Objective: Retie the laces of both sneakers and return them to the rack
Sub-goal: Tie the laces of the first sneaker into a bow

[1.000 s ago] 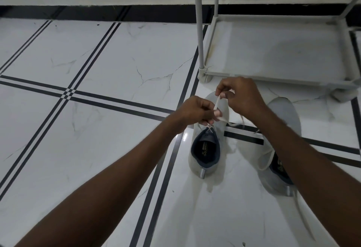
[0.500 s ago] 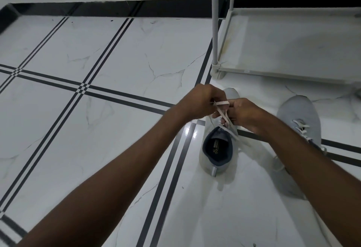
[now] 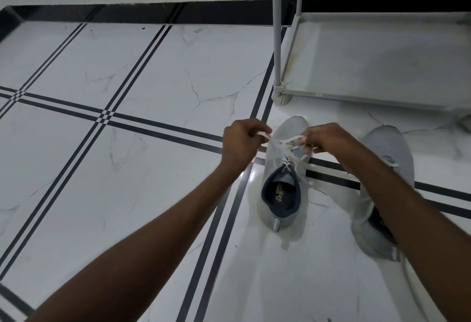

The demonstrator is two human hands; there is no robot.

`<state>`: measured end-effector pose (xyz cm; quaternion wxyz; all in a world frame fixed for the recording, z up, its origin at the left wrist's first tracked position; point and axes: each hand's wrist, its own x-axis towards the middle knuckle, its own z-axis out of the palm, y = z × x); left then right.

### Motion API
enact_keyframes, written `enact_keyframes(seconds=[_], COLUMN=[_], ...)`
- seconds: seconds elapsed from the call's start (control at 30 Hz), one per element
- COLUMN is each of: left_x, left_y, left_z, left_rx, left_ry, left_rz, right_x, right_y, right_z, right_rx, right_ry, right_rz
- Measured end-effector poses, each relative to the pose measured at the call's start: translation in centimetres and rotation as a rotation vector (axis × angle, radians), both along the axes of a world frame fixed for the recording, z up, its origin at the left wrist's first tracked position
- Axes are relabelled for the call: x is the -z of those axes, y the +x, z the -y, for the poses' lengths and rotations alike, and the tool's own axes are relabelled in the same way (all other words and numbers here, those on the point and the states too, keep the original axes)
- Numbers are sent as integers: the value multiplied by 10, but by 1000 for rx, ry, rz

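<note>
Two light grey sneakers stand on the tiled floor with their toes toward the rack. The left sneaker (image 3: 281, 181) has a dark blue lining and white laces (image 3: 290, 144). My left hand (image 3: 242, 140) grips one lace end at the sneaker's left side. My right hand (image 3: 328, 138) grips the other lace end at its right side, and the lace runs taut between them above the tongue. The right sneaker (image 3: 390, 148) is half hidden by my right forearm, and a loose lace trails from it. The grey rack (image 3: 369, 97) stands just beyond the toes.
The rack's bottom shelf is bare, with two upright poles (image 3: 276, 28) at its left corner. White marble-look floor (image 3: 127, 168) with black stripes spreads to the left. A black skirting (image 3: 153, 13) and a white wall close off the far side.
My hands were close together over the tongue and have now pulled apart sideways, drawing the lace out tight. The view has shifted a little nearer to the left sneaker.
</note>
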<state>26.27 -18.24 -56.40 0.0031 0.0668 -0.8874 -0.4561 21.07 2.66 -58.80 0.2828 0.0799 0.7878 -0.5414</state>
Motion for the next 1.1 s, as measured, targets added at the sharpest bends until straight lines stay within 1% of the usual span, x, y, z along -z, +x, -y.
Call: enact_keyframes(seconds=[0.03, 0.1, 0.17, 0.2, 0.23, 0.27, 0.33, 0.37, 0.4, 0.43, 0.47, 0.5, 0.53, 0.57, 0.6, 0.63, 0.7, 0.73, 0.8, 0.87, 0.97, 1.0, 1.07, 1.1], left_x=[-3, -8, -9, -7, -4, 0, 5, 6, 10, 14, 18, 20, 20, 20, 22, 24, 28, 28, 24, 21, 18, 15, 10, 9], left_y=[1, 1, -5, -7, -9, -11, -9, -9, -9, -9, -10, -9, -6, -1, 3, 7, 9, 9, 7, 5, 2, 0, -4, -7], left_z=[6, 23, 47, 61, 73, 83, 94, 93, 92, 88, 79, 64, 46, 25, 9, -5, -18, -18, -13, -5, -1, -1, 1, 4], left_rx=[-62, -254, -455, -516, -554, -575, -588, -570, -520, -440, -327, -174, 6, 181, 311, 383, 403, 380, 346, 343, 342, 362, 450, 496], left_ry=[115, 391, 542, 565, 564, 558, 550, 504, 383, 205, -24, -198, -289, -323, -352, -395, -456, -452, -375, -322, -189, -180, -267, -329], left_rz=[92, 302, 455, 510, 558, 594, 642, 644, 623, 578, 498, 394, 306, 259, 238, 211, 155, 150, 182, 218, 307, 315, 291, 275], right_x=[-1, -4, -9, -10, -9, -8, -6, -5, -4, -3, 1, 5, 11, 16, 20, 23, 22, 22, 18, 20, 25, 26, 23, 19], right_y=[-3, 0, 11, 16, 18, 17, 13, 13, 15, 18, 20, 21, 23, 25, 28, 33, 44, 47, 53, 54, 54, 55, 55, 53], right_z=[-9, -29, -47, -55, -60, -62, -66, -66, -65, -63, -58, -51, -42, -31, -19, -7, 6, 7, 5, 1, 2, 3, 3, 1], right_rx=[114, 250, 273, 260, 232, 171, -33, -126, -177, -201, -215, -251, -309, -367, -411, -430, -402, -358, -252, -151, -102, -102, -155, -207], right_ry=[-16, -168, -282, -266, -188, -60, 299, 452, 556, 626, 705, 776, 806, 770, 689, 618, 528, 489, 383, 251, 166, 136, 151, 199], right_rz=[49, 65, 24, 19, 14, -1, -110, -191, -249, -272, -299, -334, -372, -402, -409, -405, -428, -457, -450, -361, -290, -269, -276, -310])
